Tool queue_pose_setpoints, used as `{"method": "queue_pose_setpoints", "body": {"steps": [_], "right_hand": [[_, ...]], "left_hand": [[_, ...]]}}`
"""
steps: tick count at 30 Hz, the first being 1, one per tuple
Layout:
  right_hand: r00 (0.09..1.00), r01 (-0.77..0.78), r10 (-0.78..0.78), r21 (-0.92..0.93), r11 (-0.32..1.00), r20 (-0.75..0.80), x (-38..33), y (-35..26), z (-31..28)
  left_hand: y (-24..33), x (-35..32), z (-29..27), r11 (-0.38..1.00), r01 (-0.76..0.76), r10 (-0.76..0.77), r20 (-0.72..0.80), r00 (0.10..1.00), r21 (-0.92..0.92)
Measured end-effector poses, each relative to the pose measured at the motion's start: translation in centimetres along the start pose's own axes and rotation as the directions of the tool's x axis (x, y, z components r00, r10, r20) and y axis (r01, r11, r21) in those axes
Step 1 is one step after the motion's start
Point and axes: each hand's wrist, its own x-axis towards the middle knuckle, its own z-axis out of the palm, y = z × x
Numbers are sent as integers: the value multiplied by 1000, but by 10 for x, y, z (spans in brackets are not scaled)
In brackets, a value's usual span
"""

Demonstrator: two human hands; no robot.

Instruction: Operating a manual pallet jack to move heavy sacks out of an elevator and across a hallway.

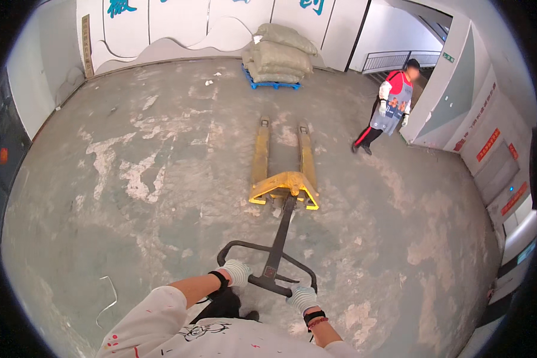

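Note:
A yellow pallet jack [292, 182] stands ahead of me, its two forks pointing away toward the far wall. Its long black handle [278, 241] leans back to me and ends in a loop grip. My left hand [237, 273], in a striped white glove, is closed around the left side of that loop. On the loop's lower right corner, my right hand [302, 299] grips in a matching glove. Nothing rests on the forks. Beyond their tips, a blue pallet [271, 85] carries a stack of full greenish-beige sacks [282, 55].
A person [394, 101] in a red top, apron and gloves stands to the right, near a doorway with a stair railing [403, 60]. The concrete floor [179, 221] is worn and patchy. A thin pale strip [108, 301] lies at lower left. Walls bound the room.

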Motion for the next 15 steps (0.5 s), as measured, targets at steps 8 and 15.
{"method": "queue_pose_setpoints", "body": {"steps": [8, 15], "right_hand": [[990, 138, -124, 342, 929, -61, -83, -138, -28], [960, 240, -142, 451, 860, -241, -113, -316, -59]], "left_hand": [[-41, -168, -8, 987, 31, 26, -346, 938, 157], [-140, -285, -5, 960, 199, -15, -670, 743, 199]]}}
